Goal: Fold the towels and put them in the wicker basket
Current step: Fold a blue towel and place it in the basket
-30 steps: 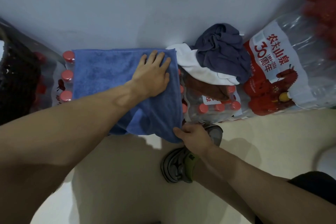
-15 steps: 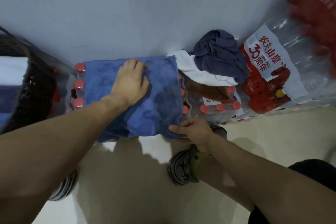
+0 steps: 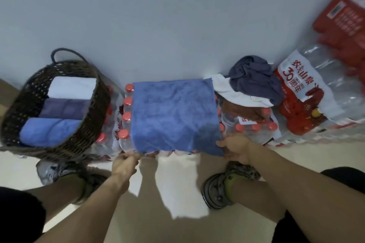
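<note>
1. Left hand (image 3: 124,164) pinches the near-left corner of the blue towel (image 3: 173,114); right hand (image 3: 236,147) pinches the near-right corner. Hands are apart, one at each end of the near edge.
2. The blue towel lies spread flat on a pack of red-capped water bottles (image 3: 126,116), far edge against the wall, near edge hanging slightly over the pack's front.
3. Step in hand, as judged: next fold. Lift both corners evenly, carry the near edge to the far edge, match corners, then smooth flat. Uneven pull would skew the fold.
4. Left of the blue towel: the wicker basket (image 3: 94,124), already holding three folded towels, white, purple-grey and blue. Room appears to remain at its near side.
5. Right of the blue towel: an unfolded heap with a white towel (image 3: 235,94), a dark grey towel (image 3: 254,77) and a brown cloth (image 3: 241,110) beneath. Further right, a wrapped pack of large bottles (image 3: 308,92).
6. Obstructions: uneven bottle caps under the towel; the heap touches its far-right corner and could catch it.
</note>
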The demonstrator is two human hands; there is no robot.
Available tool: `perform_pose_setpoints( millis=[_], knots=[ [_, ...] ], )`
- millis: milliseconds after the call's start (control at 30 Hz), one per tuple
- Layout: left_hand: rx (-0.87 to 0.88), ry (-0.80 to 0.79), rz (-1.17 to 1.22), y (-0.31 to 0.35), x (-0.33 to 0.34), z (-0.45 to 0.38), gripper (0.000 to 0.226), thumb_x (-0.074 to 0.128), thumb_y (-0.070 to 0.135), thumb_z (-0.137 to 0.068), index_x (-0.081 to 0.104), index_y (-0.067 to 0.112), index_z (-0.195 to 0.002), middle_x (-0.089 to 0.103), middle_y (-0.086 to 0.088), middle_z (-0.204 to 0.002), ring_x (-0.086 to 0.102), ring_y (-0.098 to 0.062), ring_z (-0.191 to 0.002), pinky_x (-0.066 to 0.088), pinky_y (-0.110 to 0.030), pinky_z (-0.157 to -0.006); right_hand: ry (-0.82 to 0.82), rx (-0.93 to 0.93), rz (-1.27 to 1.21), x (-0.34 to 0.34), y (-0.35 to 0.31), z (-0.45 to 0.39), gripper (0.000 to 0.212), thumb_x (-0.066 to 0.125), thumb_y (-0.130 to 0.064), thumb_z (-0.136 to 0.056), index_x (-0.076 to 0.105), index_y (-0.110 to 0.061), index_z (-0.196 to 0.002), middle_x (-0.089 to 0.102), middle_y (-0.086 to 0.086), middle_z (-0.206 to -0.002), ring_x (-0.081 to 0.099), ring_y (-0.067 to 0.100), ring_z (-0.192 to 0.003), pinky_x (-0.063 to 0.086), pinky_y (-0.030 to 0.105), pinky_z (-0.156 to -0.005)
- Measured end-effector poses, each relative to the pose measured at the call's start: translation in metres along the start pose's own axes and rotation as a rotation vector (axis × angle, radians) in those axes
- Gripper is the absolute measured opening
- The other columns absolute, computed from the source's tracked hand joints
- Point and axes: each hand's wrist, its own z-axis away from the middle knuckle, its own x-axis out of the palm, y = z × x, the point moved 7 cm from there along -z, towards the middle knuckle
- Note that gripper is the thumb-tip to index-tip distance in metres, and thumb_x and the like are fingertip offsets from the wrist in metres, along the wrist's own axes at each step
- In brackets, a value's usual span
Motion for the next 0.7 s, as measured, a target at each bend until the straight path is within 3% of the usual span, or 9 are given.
perform_pose_setpoints(
  millis=[167,267,333,400,467,567,700],
  knots=[
    [0.028,-0.06,-0.024,0.012,0.016,-0.004,0.023,0.073,0.022,-0.087,0.06,0.004,-0.095,0.07,-0.01,-0.091,0.066,-0.023,-0.083,0.052,-0.042,-0.084,0.033,0.03,0.041,-0.005,-0.004,0.009,0.019,0.062,-0.004,-0.094,0.065,0.001,-0.112,0.067,0.011,-0.088,0.063,0.022,-0.071,0.052,0.031,-0.051],
    [0.019,-0.068,-0.001,0.021,0.015,-0.006,0.016,0.072,0.013,-0.086,0.06,0.004,-0.092,0.07,-0.011,-0.084,0.07,-0.015,-0.058,0.057,-0.031,-0.062,0.025,0.022,0.081,-0.004,-0.01,0.009,0.016,0.061,-0.003,-0.094,0.065,0.0,-0.11,0.067,0.011,-0.089,0.063,0.022,-0.07,0.053,0.029,-0.046],
    [0.007,-0.024,0.036,0.024,0.006,-0.008,0.019,0.073,0.007,-0.083,0.054,0.006,-0.08,0.065,-0.014,-0.078,0.063,-0.021,-0.054,0.054,-0.023,-0.044,0.033,0.007,0.085,-0.005,-0.01,0.008,0.013,0.063,-0.002,-0.093,0.066,0.002,-0.105,0.067,0.013,-0.089,0.064,0.024,-0.069,0.059,0.035,-0.06],
    [-0.031,-0.034,0.037,0.026,-0.003,-0.008,0.021,0.073,0.007,-0.083,0.053,0.006,-0.081,0.061,-0.016,-0.076,0.057,-0.024,-0.056,0.052,-0.022,-0.042,0.033,0.01,0.093,-0.006,-0.008,0.007,0.011,0.065,-0.003,-0.092,0.065,0.004,-0.1,0.067,0.015,-0.087,0.063,0.026,-0.069,0.056,0.043,-0.082],
    [-0.083,-0.125,-0.065,0.027,-0.008,-0.005,0.018,0.072,0.009,-0.085,0.058,0.0,-0.092,0.062,-0.018,-0.074,0.056,-0.024,-0.056,0.052,-0.023,-0.044,0.019,0.035,0.1,-0.007,-0.004,0.007,0.013,0.066,-0.004,-0.091,0.065,0.006,-0.099,0.066,0.016,-0.087,0.063,0.026,-0.071,0.054,0.045,-0.089],
    [-0.111,-0.275,-0.196,0.033,-0.017,0.003,0.018,0.074,0.008,-0.084,0.062,0.0,-0.093,0.061,-0.014,-0.065,0.052,-0.02,-0.056,0.048,-0.024,-0.045,-0.01,0.075,0.145,-0.007,-0.003,0.007,0.012,0.064,-0.005,-0.093,0.063,0.004,-0.101,0.066,0.014,-0.086,0.064,0.024,-0.069,0.057,0.037,-0.074],
    [-0.069,-0.327,-0.22,0.048,-0.025,0.008,0.021,0.076,0.006,-0.082,0.059,0.002,-0.093,0.058,-0.01,-0.062,0.053,-0.017,-0.054,0.049,-0.022,-0.047,0.004,0.086,0.233,-0.004,-0.007,0.007,0.018,0.062,-0.009,-0.094,0.062,0.001,-0.11,0.066,0.016,-0.095,0.063,0.024,-0.071,0.054,0.034,-0.052]
  ],
)
